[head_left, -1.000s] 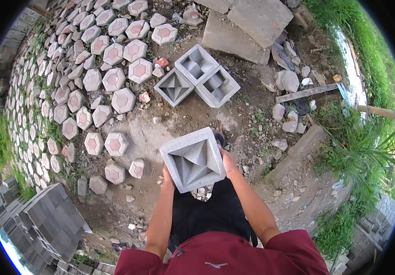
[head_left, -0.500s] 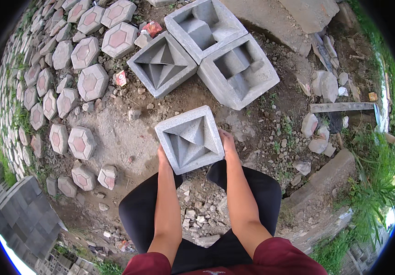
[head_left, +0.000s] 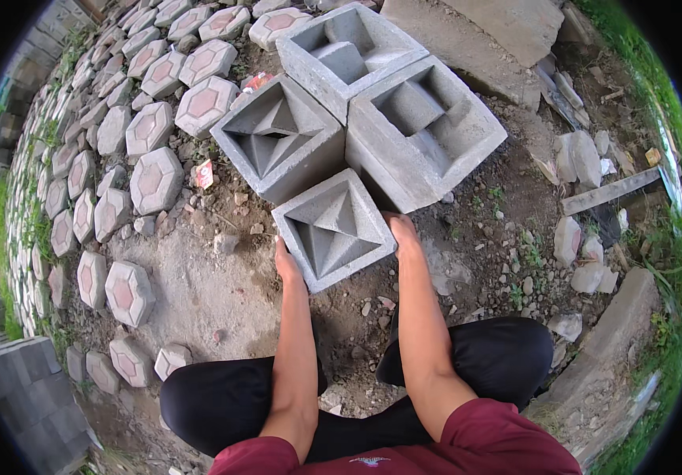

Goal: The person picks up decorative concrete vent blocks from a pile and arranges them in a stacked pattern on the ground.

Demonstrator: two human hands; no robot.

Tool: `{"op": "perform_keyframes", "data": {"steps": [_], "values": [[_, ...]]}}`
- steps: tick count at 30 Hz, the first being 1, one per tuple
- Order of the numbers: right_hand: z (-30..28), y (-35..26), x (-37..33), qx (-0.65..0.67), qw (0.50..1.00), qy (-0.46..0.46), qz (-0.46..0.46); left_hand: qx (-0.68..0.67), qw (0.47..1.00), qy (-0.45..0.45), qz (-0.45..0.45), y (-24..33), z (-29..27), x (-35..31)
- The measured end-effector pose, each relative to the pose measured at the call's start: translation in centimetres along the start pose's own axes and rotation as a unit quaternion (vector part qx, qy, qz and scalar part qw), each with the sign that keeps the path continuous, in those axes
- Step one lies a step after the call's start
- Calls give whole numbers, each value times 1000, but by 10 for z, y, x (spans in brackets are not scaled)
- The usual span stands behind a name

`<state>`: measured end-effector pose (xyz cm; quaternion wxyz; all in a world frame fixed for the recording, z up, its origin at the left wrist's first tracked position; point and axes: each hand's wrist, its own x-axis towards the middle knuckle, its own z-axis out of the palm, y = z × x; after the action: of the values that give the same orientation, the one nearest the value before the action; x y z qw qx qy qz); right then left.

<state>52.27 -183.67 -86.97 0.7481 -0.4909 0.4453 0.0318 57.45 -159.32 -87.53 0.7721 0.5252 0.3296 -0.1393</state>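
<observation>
A grey concrete block [head_left: 316, 273] with a square rim and a recessed, angular pattern inside is gripped between both hands. My left hand [head_left: 286, 260] presses its left side, and my right hand [head_left: 401, 230] presses its right side. The fingers curl partly out of sight against the block. Its far corner meets the gap between two other blocks: a similar patterned block [head_left: 307, 172] at the far left and a block with stepped square hollows [head_left: 395, 190] at the far right. Another stepped block [head_left: 306, 65] touches these two at the back.
Hexagonal pavers [head_left: 156, 180] with reddish centres lie in rows on the left. Rubble and broken pavers [head_left: 586, 277] scatter on the right, near a narrow slab [head_left: 610, 192]. Large concrete slabs [head_left: 507, 28] lie at the back right. Stacked grey blocks [head_left: 32, 392] stand lower left.
Both hands have carried the held block forward, up against the group of blocks, and turned it slightly. My knees have spread wider, and the view has shifted.
</observation>
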Motion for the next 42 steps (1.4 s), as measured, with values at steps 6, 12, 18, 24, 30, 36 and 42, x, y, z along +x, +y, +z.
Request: {"op": "perform_keyframes", "data": {"steps": [6, 12, 18, 24, 30, 36, 42], "values": [[7, 1, 10, 11, 993, 113, 14, -23, 996, -76, 51, -4, -4, 23], [-5, 36, 17, 157, 922, 355, -6, -24, 994, -80, 66, -22, -2, 28], [1, 45, 6, 453, 798, 396, 8, -25, 998, -52, 38, -25, 19, -4], [38, 13, -20, 439, 799, 411, -6, -53, 997, -56, 31, -18, 21, 9], [34, 17, -13, 427, 833, 347, -51, -75, 992, -89, 55, -19, 25, 13], [43, 5, -3, 519, 801, 284, -94, -87, 993, -51, 67, -15, 40, -3], [20, 7, 10, 513, 810, 260, -119, -88, 990, -76, 79, -26, 50, -9]]}}
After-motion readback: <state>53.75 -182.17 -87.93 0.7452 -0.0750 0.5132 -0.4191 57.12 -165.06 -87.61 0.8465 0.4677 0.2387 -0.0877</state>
